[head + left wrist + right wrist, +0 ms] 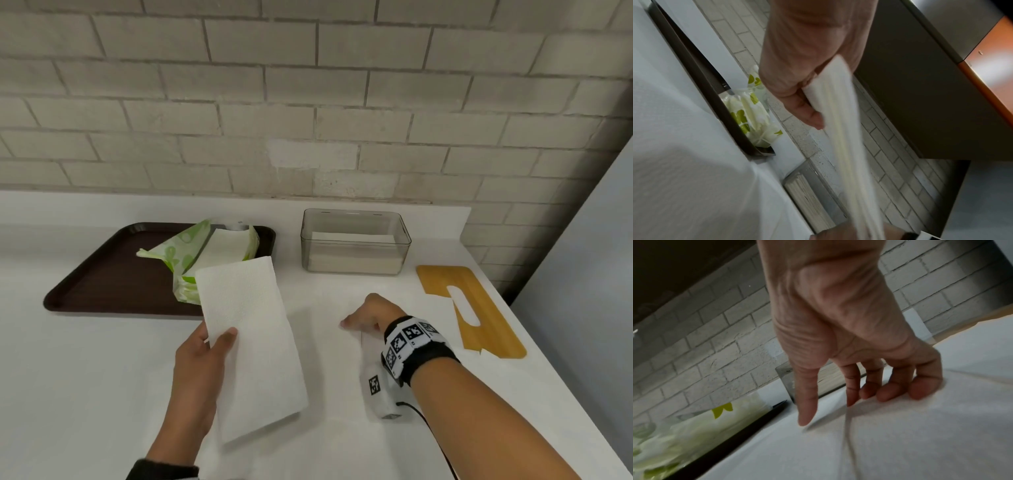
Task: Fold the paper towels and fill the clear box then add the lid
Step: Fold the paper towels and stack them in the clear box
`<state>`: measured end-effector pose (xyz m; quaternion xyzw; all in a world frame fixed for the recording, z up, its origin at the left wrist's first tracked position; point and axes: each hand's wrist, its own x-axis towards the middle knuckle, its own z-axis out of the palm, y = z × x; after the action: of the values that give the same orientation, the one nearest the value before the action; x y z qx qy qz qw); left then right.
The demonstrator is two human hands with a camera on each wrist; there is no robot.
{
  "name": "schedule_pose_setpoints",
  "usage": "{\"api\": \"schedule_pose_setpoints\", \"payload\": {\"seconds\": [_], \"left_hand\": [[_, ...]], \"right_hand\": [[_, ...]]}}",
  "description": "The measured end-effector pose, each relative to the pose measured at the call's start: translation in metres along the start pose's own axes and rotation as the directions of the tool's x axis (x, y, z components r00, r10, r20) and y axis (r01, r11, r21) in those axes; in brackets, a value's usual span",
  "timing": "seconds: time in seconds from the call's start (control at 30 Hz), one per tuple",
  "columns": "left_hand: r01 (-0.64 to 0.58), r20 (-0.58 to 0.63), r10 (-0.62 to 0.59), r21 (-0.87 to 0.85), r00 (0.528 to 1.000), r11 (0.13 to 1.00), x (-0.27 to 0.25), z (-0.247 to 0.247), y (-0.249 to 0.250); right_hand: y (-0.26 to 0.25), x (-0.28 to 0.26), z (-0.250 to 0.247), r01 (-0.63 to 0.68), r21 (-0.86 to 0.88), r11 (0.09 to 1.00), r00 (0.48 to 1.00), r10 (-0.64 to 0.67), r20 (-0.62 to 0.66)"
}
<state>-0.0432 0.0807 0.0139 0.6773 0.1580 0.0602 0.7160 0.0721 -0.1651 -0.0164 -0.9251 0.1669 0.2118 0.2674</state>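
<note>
Folded white paper towel [251,346], long rectangle, held above counter left of clear box [355,241]. Left hand [198,370] pinches its near edge, thumb on top. Right hand [371,313] loosely curled, fingertips [890,394] on counter, holding nothing. Box partly filled; towel blurred in left wrist view.

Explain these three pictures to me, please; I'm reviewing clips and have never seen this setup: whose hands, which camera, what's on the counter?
No machine here: a person works bare-handed. The wide picture comes from a head camera; the other two from cameras strapped to each wrist. The left hand pinches a folded paper towel. The right hand holds nothing, fingers loosely bent over the white counter. On it sit a brown tray with an opened towel pack, a clear box partly filled with towels, and its wooden lid.
</note>
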Motion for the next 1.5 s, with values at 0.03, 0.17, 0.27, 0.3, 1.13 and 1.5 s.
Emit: {"api": "schedule_pose_setpoints", "payload": {"seconds": [0.03, 0.17, 0.27, 0.3, 1.13, 1.5], "left_hand": [[0.009, 0.005, -0.009, -0.003, 1.000, 1.000, -0.002, -0.001, 0.000], [0.046, 0.033, -0.045, -0.027, 0.998, 0.999, -0.005, -0.006, 0.001], [0.051, 0.053, -0.049, -0.037, 0.997, 0.998, -0.006, -0.009, 0.003], [0.046, 0.058, -0.043, -0.043, 0.997, 0.998, -0.006, -0.009, 0.004], [0.384, 0.568, -0.229, -0.168, 0.790, 0.908, -0.036, 0.092, -0.005], [0.239, 0.438, -0.149, -0.159, 0.886, 0.958, -0.016, 0.073, -0.017]], "right_hand": [[-0.001, 0.003, 0.005, -0.007, -0.004, 1.000, 1.000, 0.007, -0.016], [-0.003, 0.011, 0.019, 0.005, 0.152, 0.988, 0.989, 0.018, -0.149], [-0.006, -0.013, 0.002, 0.279, 0.476, 0.834, 0.952, -0.176, -0.249], [-0.008, -0.030, -0.007, 0.364, 0.621, 0.694, 0.931, -0.267, -0.247], [0.010, -0.115, 0.012, 0.574, 0.466, 0.674, 0.767, -0.242, -0.594], [0.109, -0.059, -0.046, -0.211, 0.307, 0.928, 0.948, 0.271, -0.168]]}}
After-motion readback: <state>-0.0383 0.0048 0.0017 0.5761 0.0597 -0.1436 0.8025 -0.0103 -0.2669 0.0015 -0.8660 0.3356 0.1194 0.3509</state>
